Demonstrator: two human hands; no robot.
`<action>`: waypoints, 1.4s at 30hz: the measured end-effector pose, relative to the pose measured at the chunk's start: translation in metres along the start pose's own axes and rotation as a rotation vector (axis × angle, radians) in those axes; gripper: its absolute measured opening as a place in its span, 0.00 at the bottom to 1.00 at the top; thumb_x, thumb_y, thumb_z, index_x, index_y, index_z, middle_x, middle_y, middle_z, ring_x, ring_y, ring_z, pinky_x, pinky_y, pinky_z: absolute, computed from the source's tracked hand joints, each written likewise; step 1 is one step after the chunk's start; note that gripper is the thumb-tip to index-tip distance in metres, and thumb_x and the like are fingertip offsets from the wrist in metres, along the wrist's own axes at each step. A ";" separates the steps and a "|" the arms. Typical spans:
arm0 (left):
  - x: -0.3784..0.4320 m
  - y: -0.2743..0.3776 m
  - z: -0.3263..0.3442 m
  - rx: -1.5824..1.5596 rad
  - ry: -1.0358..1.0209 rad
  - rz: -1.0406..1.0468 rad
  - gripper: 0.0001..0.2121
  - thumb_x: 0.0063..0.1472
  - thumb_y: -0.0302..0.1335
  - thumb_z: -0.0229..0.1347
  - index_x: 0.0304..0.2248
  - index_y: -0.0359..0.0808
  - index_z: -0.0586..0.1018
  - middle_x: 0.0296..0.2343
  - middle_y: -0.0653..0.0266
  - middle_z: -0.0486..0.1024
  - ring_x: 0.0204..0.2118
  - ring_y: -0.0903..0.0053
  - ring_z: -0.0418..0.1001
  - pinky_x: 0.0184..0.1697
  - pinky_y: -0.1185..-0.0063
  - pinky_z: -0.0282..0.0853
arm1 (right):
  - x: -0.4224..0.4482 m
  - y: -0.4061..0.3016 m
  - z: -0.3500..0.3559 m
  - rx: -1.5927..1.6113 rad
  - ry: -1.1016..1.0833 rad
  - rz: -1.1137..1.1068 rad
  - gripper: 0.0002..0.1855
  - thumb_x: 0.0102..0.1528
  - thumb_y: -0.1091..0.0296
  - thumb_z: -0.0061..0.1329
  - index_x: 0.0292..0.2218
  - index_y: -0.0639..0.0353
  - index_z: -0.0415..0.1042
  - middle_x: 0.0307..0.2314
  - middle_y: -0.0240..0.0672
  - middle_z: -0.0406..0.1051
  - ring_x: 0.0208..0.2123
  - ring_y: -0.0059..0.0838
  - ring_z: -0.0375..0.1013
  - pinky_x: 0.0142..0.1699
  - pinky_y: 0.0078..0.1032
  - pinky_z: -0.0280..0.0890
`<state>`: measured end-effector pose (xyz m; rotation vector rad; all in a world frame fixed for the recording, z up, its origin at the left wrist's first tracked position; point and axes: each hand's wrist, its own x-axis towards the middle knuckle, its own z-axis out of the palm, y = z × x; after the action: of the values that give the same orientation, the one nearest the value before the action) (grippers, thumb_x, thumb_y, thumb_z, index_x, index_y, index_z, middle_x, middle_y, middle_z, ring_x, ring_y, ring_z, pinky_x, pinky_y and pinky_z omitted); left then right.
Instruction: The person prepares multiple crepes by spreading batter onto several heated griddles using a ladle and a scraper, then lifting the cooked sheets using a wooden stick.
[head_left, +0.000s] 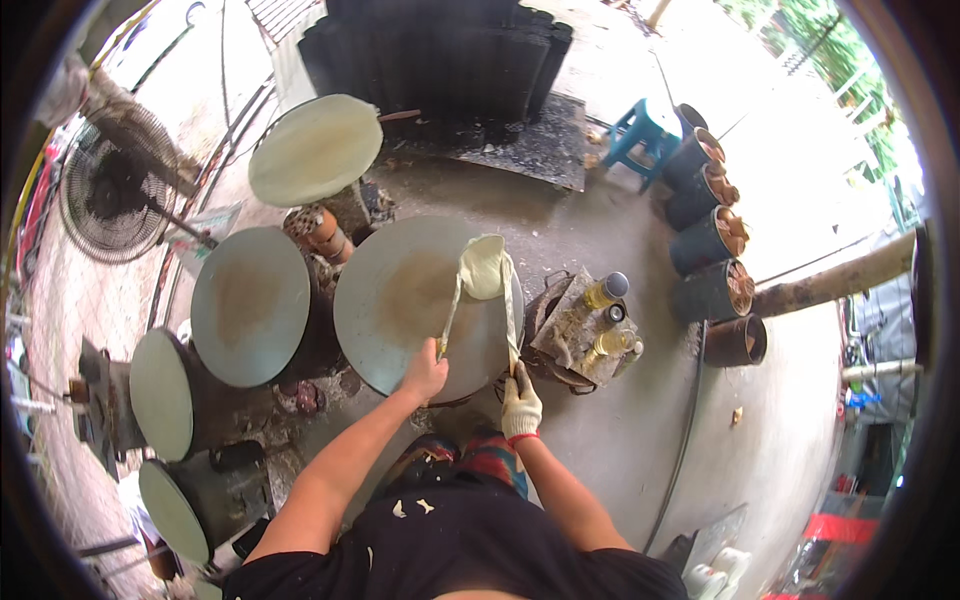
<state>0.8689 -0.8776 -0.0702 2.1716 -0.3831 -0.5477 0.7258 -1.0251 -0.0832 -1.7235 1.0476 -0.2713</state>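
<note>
Over a large round griddle plate (375, 300), both my hands hold long, pale, batter-coated handles. My bare left hand (425, 375) grips the thin stick (451, 311) on the left. My right hand (521, 406), in a knitted white work glove with a red cuff, closes around the coated handle (511, 322) on the right. The two converge at a pale rounded piece (484, 268), which looks like a ladle bowl covered in batter; which handle it belongs to I cannot tell. A brown stain marks the plate's middle.
Other round plates (251, 307) stand left, one bearing a thin pale sheet (319, 150). Oil bottles (606, 291) stand on a board (570, 315) at right. Beyond are a blue stool (641, 142) and dark buckets (709, 244). A fan (116, 187) stands far left.
</note>
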 end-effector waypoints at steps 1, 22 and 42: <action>0.005 -0.002 -0.007 0.110 0.035 0.047 0.11 0.52 0.25 0.49 0.33 0.32 0.60 0.19 0.42 0.69 0.22 0.48 0.69 0.27 0.57 0.62 | 0.001 0.001 0.005 -0.012 0.022 0.001 0.22 0.56 0.68 0.43 0.52 0.56 0.64 0.40 0.37 0.72 0.41 0.21 0.69 0.49 0.19 0.60; 0.050 -0.058 -0.135 0.621 0.087 0.157 0.09 0.56 0.21 0.43 0.38 0.33 0.61 0.29 0.47 0.72 0.31 0.52 0.73 0.33 0.63 0.68 | 0.006 -0.014 0.095 0.463 0.185 -0.011 0.17 0.55 0.68 0.45 0.47 0.55 0.70 0.19 0.25 0.67 0.16 0.12 0.60 0.21 0.11 0.56; -0.043 -0.099 -0.210 0.675 0.229 0.092 0.18 0.51 0.21 0.48 0.44 0.37 0.67 0.29 0.52 0.66 0.28 0.54 0.70 0.31 0.64 0.66 | 0.031 -0.062 0.098 0.372 -0.236 0.110 0.19 0.54 0.66 0.45 0.48 0.56 0.69 0.17 0.23 0.65 0.13 0.13 0.57 0.18 0.15 0.54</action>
<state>0.9462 -0.6599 -0.0227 2.8053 -0.6001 -0.1106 0.8373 -0.9801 -0.0811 -1.3235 0.8542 -0.1745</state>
